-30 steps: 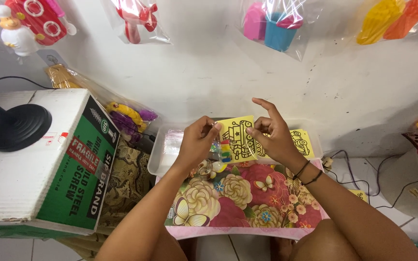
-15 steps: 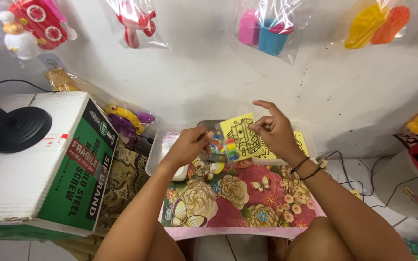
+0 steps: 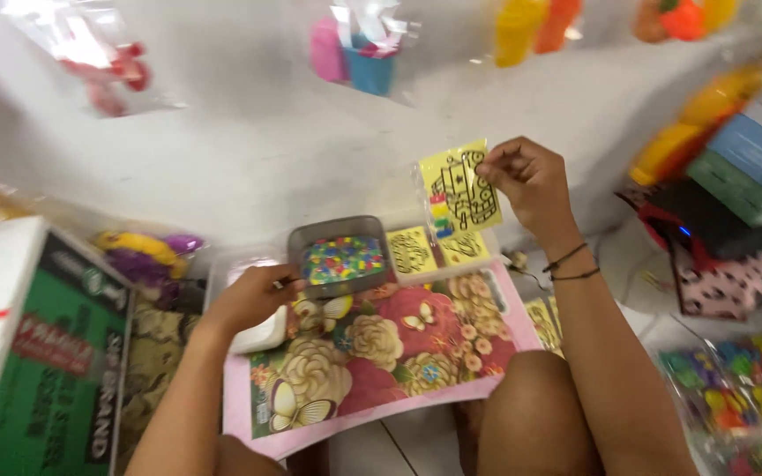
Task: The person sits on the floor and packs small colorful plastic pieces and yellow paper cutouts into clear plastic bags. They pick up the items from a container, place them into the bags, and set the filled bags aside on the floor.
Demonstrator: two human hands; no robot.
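My right hand point(image 3: 526, 181) is raised against the white wall, pinching a small yellow picture card in a clear sleeve point(image 3: 459, 189) by its upper right corner. My left hand point(image 3: 249, 300) rests low at the left and grips the near-left corner of a grey tray point(image 3: 297, 249) filled with many-coloured small pieces. The tray sits at the far edge of a floral sheet with a pink border point(image 3: 381, 353) lying across my lap. Two more yellow cards point(image 3: 434, 249) lie just beyond the tray.
A green and white cardboard box point(image 3: 37, 370) stands at the left. Bagged plastic toys point(image 3: 359, 48) hang on the wall. A clear bag of coloured pieces point(image 3: 734, 397) lies at the lower right, and stacked packages point(image 3: 743, 159) are at the right.
My right hand has lifted the yellow card up and to the right, away from the tray. My left hand has dropped to the tray's corner. The view has swung to the right.
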